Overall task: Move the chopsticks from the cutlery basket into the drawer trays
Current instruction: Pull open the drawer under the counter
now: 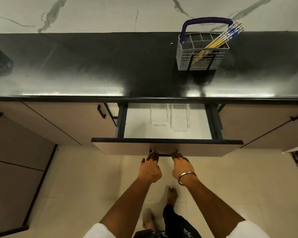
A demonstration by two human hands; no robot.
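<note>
Both forearms reach down to the drawer front, the left hand (150,166) and right hand (181,166) side by side with fingers nearly straight, tips touching the dark handle (164,155); neither grasps anything. Beyond them the drawer (167,140) stands open, two clear trays (170,117) lying side by side on its pale floor. On the black counter (93,66) sits the grey cutlery basket (200,57), and the chopsticks (220,39) lean in its right-hand compartment, patterned tops fanned above the rim. They look light, stiff and smooth, likely to slide apart; pinching the bundle near the decorated tops seems surest
</note>
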